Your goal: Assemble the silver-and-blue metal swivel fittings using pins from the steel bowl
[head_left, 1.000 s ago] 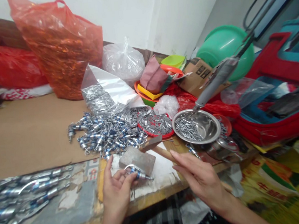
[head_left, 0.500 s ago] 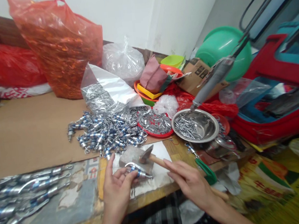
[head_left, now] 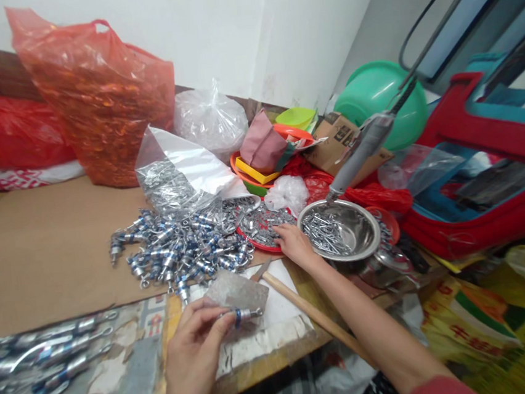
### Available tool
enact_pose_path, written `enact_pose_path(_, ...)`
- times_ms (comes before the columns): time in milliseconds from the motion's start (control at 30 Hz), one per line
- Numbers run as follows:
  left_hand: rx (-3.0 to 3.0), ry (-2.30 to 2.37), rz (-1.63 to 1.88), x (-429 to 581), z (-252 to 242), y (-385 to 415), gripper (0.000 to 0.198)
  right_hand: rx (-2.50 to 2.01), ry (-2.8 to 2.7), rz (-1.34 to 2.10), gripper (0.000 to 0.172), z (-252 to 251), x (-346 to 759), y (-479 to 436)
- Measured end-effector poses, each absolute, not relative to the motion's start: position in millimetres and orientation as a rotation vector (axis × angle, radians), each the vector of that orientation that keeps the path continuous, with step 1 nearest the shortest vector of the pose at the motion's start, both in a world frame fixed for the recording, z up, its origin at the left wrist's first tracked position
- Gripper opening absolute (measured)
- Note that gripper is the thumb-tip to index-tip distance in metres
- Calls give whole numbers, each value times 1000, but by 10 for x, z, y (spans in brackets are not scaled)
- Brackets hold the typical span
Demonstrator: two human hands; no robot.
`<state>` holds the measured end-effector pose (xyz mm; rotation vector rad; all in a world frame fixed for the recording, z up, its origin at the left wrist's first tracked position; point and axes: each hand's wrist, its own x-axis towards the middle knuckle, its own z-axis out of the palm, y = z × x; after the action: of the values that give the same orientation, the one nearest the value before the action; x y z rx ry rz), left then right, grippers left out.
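Note:
My left hand [head_left: 193, 342] pinches a small silver fitting with a blue band [head_left: 243, 314], held over a grey stone block [head_left: 237, 292] on the table's front edge. My right hand [head_left: 293, 244] is stretched forward and rests fingers-down on the red tray of small metal pieces [head_left: 260, 225], beside the steel bowl [head_left: 340, 230] of metal pins. Whether it grips anything there is hidden. A wooden-handled hammer [head_left: 311, 312] lies loose on the white sheet between my arms.
A heap of blue-banded silver fittings [head_left: 179, 248] lies mid-table under a clear bag of parts [head_left: 172, 175]. More finished fittings [head_left: 37, 361] lie at the left front. Orange and red bags [head_left: 99, 95], a green basin [head_left: 380, 96] and red stools [head_left: 487, 169] crowd the back and right.
My right hand left the hammer handle and reached forward to the red tray. The hammer now lies flat. My left hand has turned the fitting slightly; the view shifted a little.

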<state>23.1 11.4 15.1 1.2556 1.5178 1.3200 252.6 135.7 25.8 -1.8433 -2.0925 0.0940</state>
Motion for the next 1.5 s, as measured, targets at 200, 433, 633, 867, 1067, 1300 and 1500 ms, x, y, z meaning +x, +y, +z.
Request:
enact_pose_path(200, 1269, 1540, 1273, 191, 190, 110, 17, -1879, -2073, 114, 15, 165, 2489, 1695)
enact_pose_path(433, 1504, 1468, 1244, 165, 171, 118, 13, -1672, -1933, 241, 18, 416, 2272, 1219)
enact_pose_path(633, 1392, 1491, 1253, 220, 168, 127, 28, -1196, -1812, 805, 12, 497, 1818, 531)
enact_pose_path(867, 1486, 1407, 1302, 198, 189, 121, 20, -1080, -1685, 1088, 21, 526, 1699, 351)
enact_pose_path(1067, 1416, 1311, 1247, 167, 251, 72, 11, -1051, -1687, 1010, 21, 499, 1739, 261)
enact_pose_path(1300, 1366, 1294, 1161, 117, 391, 63, 9, -626, -2280, 102, 20, 509, 1935, 150)
enact_pose_path(1500, 1585, 1350, 1147, 113, 489, 52, 11, -512, -2351, -54, 20, 559, 1957, 173)
